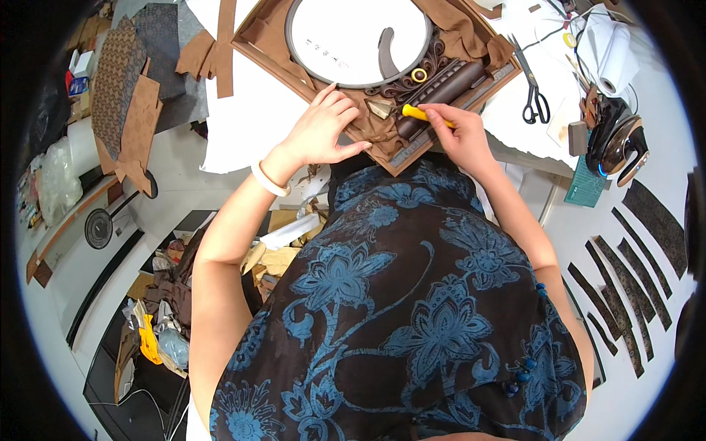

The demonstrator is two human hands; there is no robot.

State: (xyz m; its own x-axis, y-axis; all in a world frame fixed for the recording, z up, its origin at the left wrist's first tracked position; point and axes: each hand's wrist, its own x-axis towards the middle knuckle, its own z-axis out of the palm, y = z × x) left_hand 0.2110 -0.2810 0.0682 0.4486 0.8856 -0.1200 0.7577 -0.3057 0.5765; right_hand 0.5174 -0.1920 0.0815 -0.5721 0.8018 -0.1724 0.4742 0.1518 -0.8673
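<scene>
A brown wooden tray-like frame (268, 62) lies on the worktable, its near corner toward me. Inside it sits a round white panel (346, 37) with a dark rim, beside brown cloth (448, 22), dark scrollwork (430, 60) and a long dark brown ribbed piece (448, 90). My left hand (327, 125) spreads over the near left side, fingertips by the panel's rim and thumb at the frame's edge. With fingers closed, my right hand (463, 136) grips a slim yellow tool (415, 112) above the ribbed piece. Its exact kind is unclear.
Black scissors (533, 95) lie to the right, near an iron (621, 147) and a green cutting mat (583, 184). Brown patterned sheets (118, 88) hang at the left. Below is a bin of scraps (176, 294). Dark strips (621, 287) lie on a white surface at right.
</scene>
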